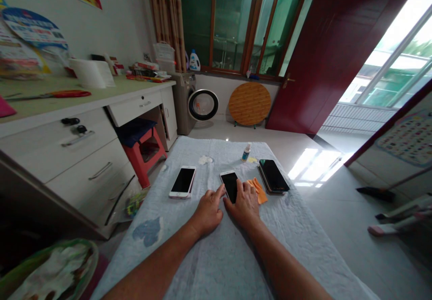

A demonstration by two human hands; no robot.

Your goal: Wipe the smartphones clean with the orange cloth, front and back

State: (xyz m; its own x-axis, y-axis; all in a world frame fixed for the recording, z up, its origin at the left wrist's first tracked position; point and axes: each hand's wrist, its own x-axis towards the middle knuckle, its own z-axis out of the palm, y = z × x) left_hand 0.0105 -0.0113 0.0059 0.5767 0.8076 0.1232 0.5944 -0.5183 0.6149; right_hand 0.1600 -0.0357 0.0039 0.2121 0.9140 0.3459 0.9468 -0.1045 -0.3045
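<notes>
Right grip point(243, 202) on middle phone point(230, 184), left grip point(209, 208) at its edge.

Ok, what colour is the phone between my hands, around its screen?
The phone is white there; the head view shows it best.

Phone point(230, 183) central, cloth point(259, 193) right, bottle point(246, 153) behind (slightly right)
</notes>
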